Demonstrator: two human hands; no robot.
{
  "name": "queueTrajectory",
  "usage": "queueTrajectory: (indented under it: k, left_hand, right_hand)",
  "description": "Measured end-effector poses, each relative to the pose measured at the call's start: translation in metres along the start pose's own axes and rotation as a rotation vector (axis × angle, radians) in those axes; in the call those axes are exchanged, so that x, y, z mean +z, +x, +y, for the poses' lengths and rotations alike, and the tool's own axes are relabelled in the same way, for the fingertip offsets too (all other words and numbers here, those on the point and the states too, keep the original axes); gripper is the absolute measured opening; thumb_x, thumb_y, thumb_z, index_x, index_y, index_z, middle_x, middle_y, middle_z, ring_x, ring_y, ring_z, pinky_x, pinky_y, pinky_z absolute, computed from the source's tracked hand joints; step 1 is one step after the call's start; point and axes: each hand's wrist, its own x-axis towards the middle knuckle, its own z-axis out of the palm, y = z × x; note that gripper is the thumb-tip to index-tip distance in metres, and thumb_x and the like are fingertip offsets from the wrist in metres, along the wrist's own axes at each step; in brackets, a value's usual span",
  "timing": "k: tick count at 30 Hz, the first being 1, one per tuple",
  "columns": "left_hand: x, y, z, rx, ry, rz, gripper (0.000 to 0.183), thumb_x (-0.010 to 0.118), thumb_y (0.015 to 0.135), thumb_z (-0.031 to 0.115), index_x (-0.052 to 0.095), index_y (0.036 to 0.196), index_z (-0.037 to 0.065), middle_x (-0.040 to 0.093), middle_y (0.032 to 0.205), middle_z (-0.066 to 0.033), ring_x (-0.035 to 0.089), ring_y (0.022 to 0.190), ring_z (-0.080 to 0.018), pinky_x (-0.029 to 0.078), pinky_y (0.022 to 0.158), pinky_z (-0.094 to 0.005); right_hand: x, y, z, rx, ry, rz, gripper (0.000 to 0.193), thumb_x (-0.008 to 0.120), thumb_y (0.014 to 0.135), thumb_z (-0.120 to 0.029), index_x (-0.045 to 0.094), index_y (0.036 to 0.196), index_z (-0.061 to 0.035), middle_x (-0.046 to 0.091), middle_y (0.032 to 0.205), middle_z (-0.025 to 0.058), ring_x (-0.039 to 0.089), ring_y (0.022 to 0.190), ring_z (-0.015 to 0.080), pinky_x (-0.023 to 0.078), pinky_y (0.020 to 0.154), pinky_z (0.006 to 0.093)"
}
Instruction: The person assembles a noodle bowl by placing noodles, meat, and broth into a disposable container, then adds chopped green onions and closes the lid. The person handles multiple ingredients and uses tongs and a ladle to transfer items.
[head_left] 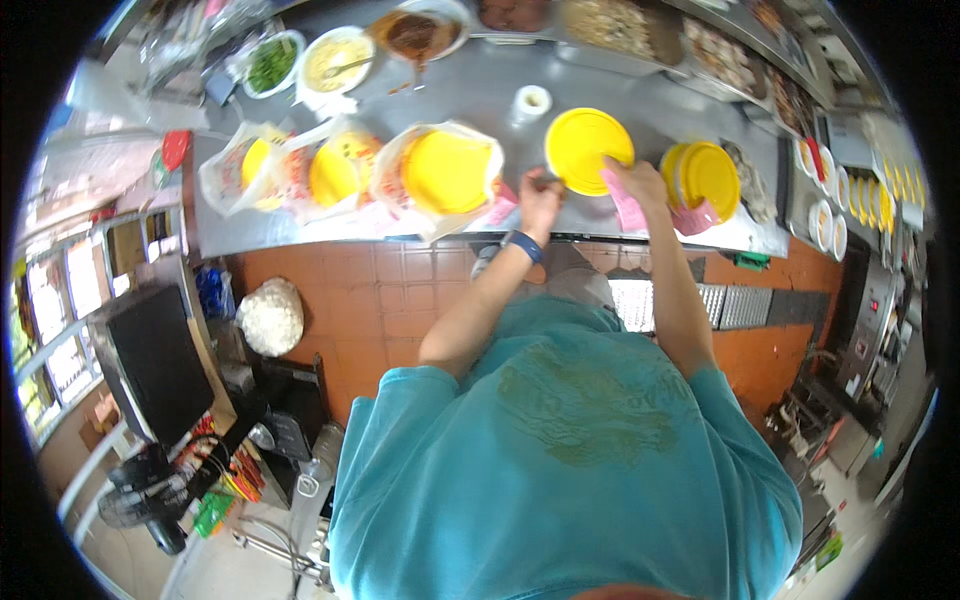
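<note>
A round tub with a yellow lid (pixel 585 148) stands on the steel counter in front of me. My right hand (pixel 642 184) is closed on a pink paper slip (pixel 625 205), its fingertips over the lid's right edge. At the lid's lower left, my left hand (pixel 541 196) has its fingers curled; whatever may be in them is too small to make out. To the right are more yellow-lidded tubs (pixel 708 172), with another pink slip (pixel 697 217) at their near side. Left of my hands, a yellow-lidded tub (pixel 452 172) sits in an open plastic bag (pixel 393 170).
Two more bagged tubs (pixel 335 172) stand farther left. A white paper roll (pixel 532 102) is behind my left hand. Along the back are bowls of chopped greens (pixel 271 66), a pale yellow food (pixel 338 62) and brown sauce (pixel 420 36), plus metal food trays (pixel 615 35).
</note>
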Motion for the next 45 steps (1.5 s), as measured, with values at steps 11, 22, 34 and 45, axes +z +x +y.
queueTrajectory:
  k: [11, 22, 34, 45]
  left_hand:
    - [-0.154, -0.134, 0.037, -0.003, 0.343, -0.250, 0.030, 0.077, 0.092, 0.022, 0.055, 0.076, 0.008, 0.062, 0.069, 0.0007, 0.059, 0.061, -0.0058, 0.047, 0.054, -0.0226]
    - [-0.228, -0.170, 0.015, 0.007, 0.368, 0.306, 0.024, 0.070, 0.095, 0.016, 0.057, 0.077, 0.008, 0.064, 0.076, -0.0001, 0.061, 0.072, -0.0106, 0.052, 0.067, -0.0281]
    - [-0.253, -0.145, 0.098, 0.341, 0.432, 0.392, 0.022, 0.078, 0.086, 0.008, 0.056, 0.082, 0.007, 0.066, 0.078, -0.0012, 0.058, 0.066, -0.0079, 0.050, 0.059, -0.0241]
    - [-0.325, -0.082, 0.267, 0.631, 0.525, -0.091, 0.019, 0.081, 0.085, 0.013, 0.065, 0.080, 0.003, 0.063, 0.067, -0.0034, 0.055, 0.058, -0.0098, 0.044, 0.054, -0.0270]
  right_hand:
    - [0.083, -0.009, 0.017, 0.159, 1.487, -0.200, 0.056, 0.068, 0.094, -0.033, 0.045, 0.141, -0.0103, 0.060, 0.133, 0.0039, 0.056, 0.125, 0.0182, 0.046, 0.105, 0.0368]
    - [0.091, 0.030, 0.004, 0.054, 1.718, 0.006, 0.037, 0.059, 0.097, -0.032, 0.049, 0.129, -0.0177, 0.061, 0.125, 0.0030, 0.060, 0.118, 0.0216, 0.051, 0.100, 0.0414]
    - [0.099, -0.061, 0.019, -0.034, 1.563, 0.117, 0.051, 0.067, 0.097, -0.030, 0.048, 0.126, 0.0085, 0.059, 0.124, 0.0267, 0.062, 0.118, 0.0403, 0.058, 0.096, 0.0493]
    - [0.081, -0.168, -0.086, -0.165, 0.792, 1.143, 0.030, 0.074, 0.093, -0.021, 0.063, 0.099, 0.0056, 0.067, 0.091, 0.0121, 0.060, 0.067, 0.0143, 0.051, 0.048, 0.0233]
